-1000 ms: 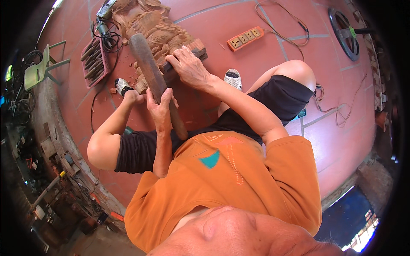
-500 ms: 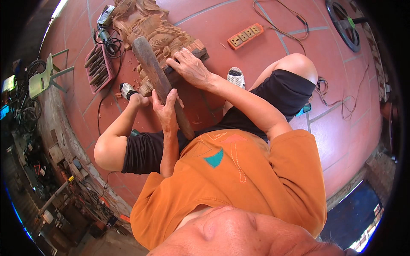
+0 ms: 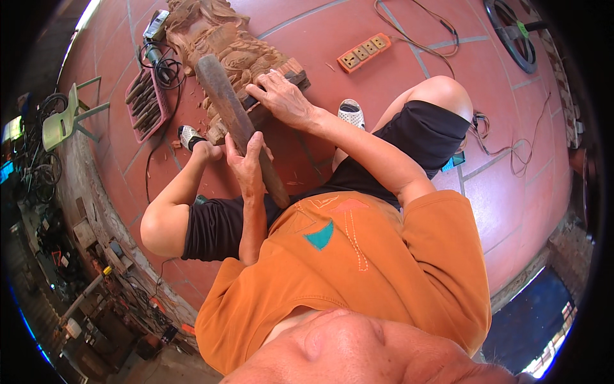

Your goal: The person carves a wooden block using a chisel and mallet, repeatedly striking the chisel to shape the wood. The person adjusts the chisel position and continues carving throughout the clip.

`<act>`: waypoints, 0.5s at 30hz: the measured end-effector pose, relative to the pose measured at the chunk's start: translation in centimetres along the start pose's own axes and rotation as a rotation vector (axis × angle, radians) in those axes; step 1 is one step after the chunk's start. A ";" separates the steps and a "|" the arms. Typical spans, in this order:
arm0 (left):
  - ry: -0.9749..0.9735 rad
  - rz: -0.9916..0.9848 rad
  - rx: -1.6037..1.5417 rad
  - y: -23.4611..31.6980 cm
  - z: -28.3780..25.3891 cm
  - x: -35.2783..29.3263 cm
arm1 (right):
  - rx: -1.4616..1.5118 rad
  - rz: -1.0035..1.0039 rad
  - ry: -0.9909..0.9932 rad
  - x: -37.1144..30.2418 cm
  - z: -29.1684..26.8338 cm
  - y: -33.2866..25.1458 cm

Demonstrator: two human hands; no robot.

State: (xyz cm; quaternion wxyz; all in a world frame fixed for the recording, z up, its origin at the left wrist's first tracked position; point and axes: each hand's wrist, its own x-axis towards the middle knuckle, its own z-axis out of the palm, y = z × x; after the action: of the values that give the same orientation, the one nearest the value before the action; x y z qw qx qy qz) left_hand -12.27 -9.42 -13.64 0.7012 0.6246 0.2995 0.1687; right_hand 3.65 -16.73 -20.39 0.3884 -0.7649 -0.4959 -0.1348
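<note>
A brown wood carving (image 3: 220, 48) with deep relief lies on the tiled floor ahead of me, its near end toward my feet. My left hand (image 3: 248, 163) is closed round a long, worn wooden mallet (image 3: 224, 93), thumb up along its side. The mallet's thick end leans up over the carving's near left part, and its thin end points at my lap. My right hand (image 3: 284, 99) rests at the carving's near right end with bent fingers gripping its edge; the fingertips are partly hidden, so a small thing under them cannot be ruled out.
Left of the carving, a pink basket (image 3: 163, 109) holds several chisels, beside a corded power tool (image 3: 153, 54). An orange power strip (image 3: 364, 52) lies to the right with its cord. A green chair (image 3: 61, 121) stands far left. Wood chips (image 3: 177, 144) lie near my left foot.
The whole view shifts slightly. Both hands, the mallet and the carving keep nearly the same places relative to each other.
</note>
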 end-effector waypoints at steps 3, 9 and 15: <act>-0.003 0.001 -0.004 0.2 0.1 -0.1 | -0.002 0.011 0.004 0.1 0.0 -0.2; 0.001 -0.007 0.000 0.2 0.1 -0.1 | -0.011 0.009 -0.002 0.0 0.2 0.0; -0.012 0.013 -0.004 0.2 0.1 -0.1 | 0.015 -0.003 0.049 0.2 0.1 0.2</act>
State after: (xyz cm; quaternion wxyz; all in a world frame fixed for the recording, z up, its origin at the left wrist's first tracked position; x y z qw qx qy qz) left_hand -12.26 -9.53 -13.40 0.7032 0.6261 0.2907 0.1702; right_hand 3.85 -16.56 -20.42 0.4061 -0.7577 -0.4882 -0.1504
